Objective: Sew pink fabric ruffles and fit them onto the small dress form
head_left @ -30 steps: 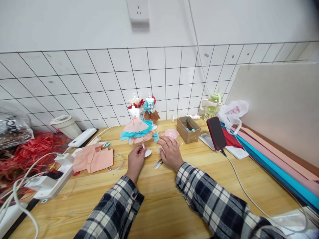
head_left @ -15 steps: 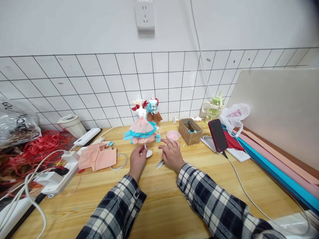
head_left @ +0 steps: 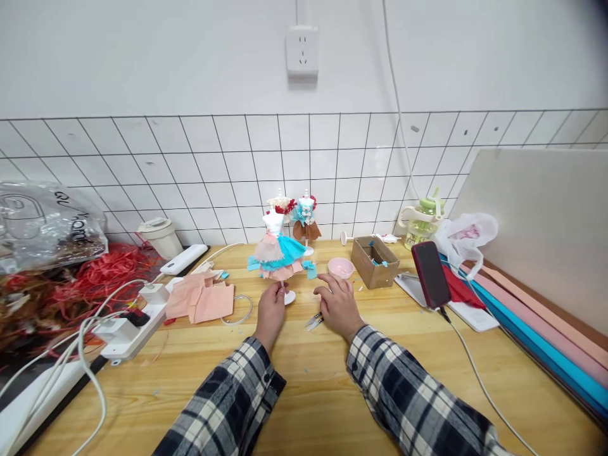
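Below a tiled wall (head_left: 228, 171), on a wooden table (head_left: 316, 405), a small dress form (head_left: 273, 222) in a pink-and-blue skirt (head_left: 285, 252) is left of centre, its stem (head_left: 284, 284) pinched by the left hand (head_left: 271, 311), while the right hand (head_left: 341, 306), loosely spread, is just beside small scissors (head_left: 317, 320), nearer than a pink bowl (head_left: 341, 268).

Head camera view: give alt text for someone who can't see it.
A left hand holds the stand of a small mannequin in a layered peach and blue skirt; the right hand is beside scissors on a wooden table.
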`<state>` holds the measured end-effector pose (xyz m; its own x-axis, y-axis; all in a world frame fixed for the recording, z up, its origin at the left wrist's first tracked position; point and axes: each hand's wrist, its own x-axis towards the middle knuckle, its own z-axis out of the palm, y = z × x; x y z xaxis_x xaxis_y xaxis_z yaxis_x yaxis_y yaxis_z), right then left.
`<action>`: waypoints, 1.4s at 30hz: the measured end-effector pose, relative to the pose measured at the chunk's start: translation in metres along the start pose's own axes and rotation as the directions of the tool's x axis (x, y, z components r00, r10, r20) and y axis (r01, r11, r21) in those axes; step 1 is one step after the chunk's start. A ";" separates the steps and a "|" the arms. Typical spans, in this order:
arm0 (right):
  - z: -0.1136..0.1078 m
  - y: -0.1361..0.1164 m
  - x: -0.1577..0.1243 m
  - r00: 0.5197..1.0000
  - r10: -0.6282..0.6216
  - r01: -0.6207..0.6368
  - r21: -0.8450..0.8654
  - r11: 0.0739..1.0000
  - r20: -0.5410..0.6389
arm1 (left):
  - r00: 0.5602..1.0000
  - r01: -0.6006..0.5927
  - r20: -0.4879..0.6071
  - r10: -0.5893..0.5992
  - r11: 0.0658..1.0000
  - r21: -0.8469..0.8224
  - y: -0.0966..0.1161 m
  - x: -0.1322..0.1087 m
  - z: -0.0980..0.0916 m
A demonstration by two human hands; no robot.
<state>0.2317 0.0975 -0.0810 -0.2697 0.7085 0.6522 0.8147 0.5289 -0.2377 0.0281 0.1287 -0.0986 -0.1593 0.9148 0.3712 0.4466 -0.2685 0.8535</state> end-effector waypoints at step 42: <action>0.008 0.012 0.000 0.989 0.031 -0.042 0.076 0.996 0.142 | 0.999 -0.008 0.048 0.002 0.992 0.125 0.008 -0.003 0.000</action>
<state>0.2371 0.1077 -0.0898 -0.3145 0.7835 0.5360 0.7839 0.5328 -0.3188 0.0320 0.1240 -0.0926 -0.1162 0.9275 0.3553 0.5546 -0.2362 0.7979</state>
